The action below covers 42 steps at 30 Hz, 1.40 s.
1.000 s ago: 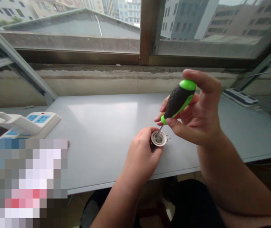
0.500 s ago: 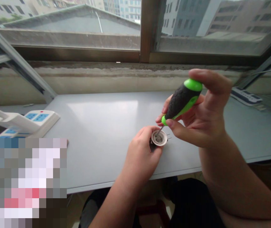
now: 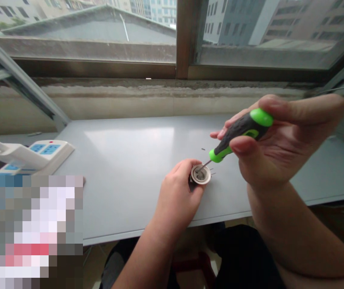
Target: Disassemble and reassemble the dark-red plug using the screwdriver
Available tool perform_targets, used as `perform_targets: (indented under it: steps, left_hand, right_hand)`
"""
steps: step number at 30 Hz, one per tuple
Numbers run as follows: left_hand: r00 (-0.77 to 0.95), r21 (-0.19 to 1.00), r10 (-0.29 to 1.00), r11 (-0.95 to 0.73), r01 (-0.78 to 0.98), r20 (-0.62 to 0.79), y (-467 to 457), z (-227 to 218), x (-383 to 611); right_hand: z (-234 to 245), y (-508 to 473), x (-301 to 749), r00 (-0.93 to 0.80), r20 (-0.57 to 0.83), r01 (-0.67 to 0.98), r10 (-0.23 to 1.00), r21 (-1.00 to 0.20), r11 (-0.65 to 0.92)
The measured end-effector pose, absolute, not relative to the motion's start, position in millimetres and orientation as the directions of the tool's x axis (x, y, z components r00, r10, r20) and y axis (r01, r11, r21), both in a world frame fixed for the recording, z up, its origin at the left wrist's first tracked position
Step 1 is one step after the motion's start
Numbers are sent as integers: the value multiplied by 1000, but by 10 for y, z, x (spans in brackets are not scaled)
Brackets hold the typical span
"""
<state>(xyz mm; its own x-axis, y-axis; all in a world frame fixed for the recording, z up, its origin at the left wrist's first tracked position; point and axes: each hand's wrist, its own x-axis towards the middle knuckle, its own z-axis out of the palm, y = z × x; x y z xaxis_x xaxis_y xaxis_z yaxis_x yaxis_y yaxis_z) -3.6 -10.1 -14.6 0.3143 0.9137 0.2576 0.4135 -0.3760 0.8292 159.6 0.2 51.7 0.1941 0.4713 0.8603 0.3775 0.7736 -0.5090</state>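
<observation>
My left hand (image 3: 178, 192) is closed around a small round lamp fitting (image 3: 201, 174) with a white rim, holding it on the grey table (image 3: 123, 160). My right hand (image 3: 277, 144) grips a black and green screwdriver (image 3: 240, 131), tilted low to the right. Its thin metal tip reaches into the open top of the fitting. Two short pins stick out beside the fitting on the right. A tiny dark screw (image 3: 203, 149) lies on the table just behind it.
A white power strip (image 3: 33, 152) with blue sockets lies at the left edge. A blurred-out patch covers the lower left corner. Windows and a concrete sill run along the back. The table's front edge passes just below my left wrist.
My right hand has swung to the right and lowered the screwdriver handle, so the tool now lies much flatter. The tip stays in the fitting. My left hand has kept its hold.
</observation>
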Motion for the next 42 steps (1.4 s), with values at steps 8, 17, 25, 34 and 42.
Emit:
perform_targets:
  steps: [8, 17, 25, 34, 42]
  left_hand:
    - [349, 815, 903, -392, 426, 252, -114, -125, -24]
    - [359, 783, 899, -406, 471, 250, -132, -76, -7]
    - [369, 779, 894, -415, 471, 253, -132, -92, -21]
    - [358, 776, 894, -422, 469, 269, -127, -103, -14]
    - [348, 776, 899, -414, 476, 266, -135, -90, -15]
  right_hand:
    - [653, 17, 1667, -135, 639, 144, 757, -744, 653]
    - [558, 106, 1597, -66, 658, 32, 750, -750, 661]
    - [685, 71, 1494, -68, 665, -362, 744, -711, 603]
    - [667, 109, 1450, -10, 655, -447, 756, -679, 582]
    - [669, 97, 1515, -38, 675, -411, 737, -683, 604]
